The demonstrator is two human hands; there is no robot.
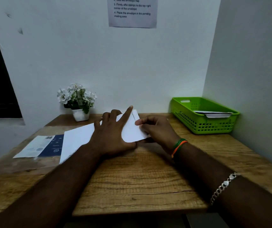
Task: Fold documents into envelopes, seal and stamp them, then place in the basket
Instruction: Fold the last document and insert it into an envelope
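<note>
A plain pale wall corner closes in a small wood-grain tabletop (140, 181), with a printed instruction sheet (132, 12) taped high on the wall, presumably so the steps can be read while working. Near the middle of the tabletop the left hand (113, 135) lies spread over a white paper piece (132, 130), forefinger stretched out along it and the other fingers pressing down, which looks meant to keep it flat and steady. The right hand (156, 129) has its fingers curled and pinches the right edge of that same white piece, as if creasing it or working it closed; whether this is the folded document or the envelope itself I cannot tell. A larger white sheet (77, 140) lies just to the left, partly under the left forearm, and beyond it a blue-and-white printed leaflet (41, 146), both within easy reach for later. The green perforated plastic basket (202, 119) stands at the back right against the wall, already holding at least one white envelope (217, 114), so finished pieces are kept away from the working spot. A small white pot of white flowers (77, 102) stands at the back left.
</note>
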